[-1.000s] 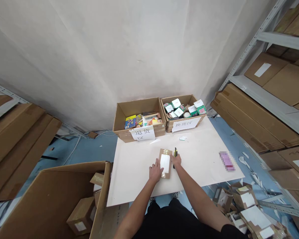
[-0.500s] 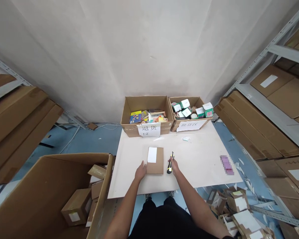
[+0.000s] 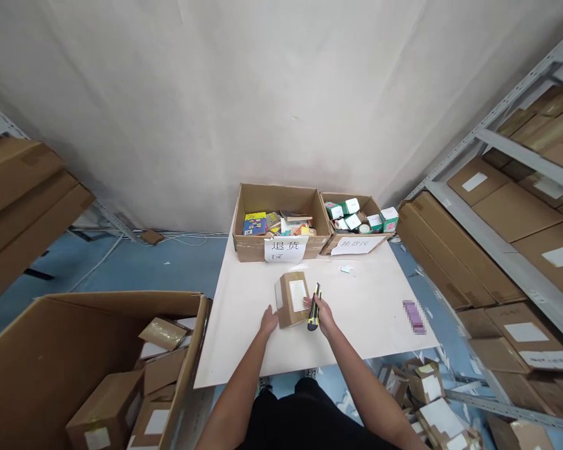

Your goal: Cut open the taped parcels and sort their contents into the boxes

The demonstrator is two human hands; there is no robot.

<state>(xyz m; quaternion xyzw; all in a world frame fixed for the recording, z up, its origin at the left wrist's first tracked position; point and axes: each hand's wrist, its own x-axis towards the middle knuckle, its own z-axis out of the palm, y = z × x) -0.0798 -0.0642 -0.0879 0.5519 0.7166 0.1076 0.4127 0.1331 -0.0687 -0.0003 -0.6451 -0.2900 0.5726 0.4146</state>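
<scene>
A small box [image 3: 291, 303], its visible faces seemingly uncut, is mid-frame at the counter [image 3: 363, 306], between two hands. The right hand [image 3: 325, 314] wraps its grip around a cutter [image 3: 314, 307]; the left hand [image 3: 268, 320] is at the box's left side (its grip, I cannot tell). Apparently unopened parcels [image 3: 106, 403] remain lower left; filled cartons [image 3: 250, 252] stand upper centre, by a pale wall [image 3: 281, 94]. Shelves [image 3: 502, 244] line the right, above blue floor [image 3: 182, 265].
</scene>
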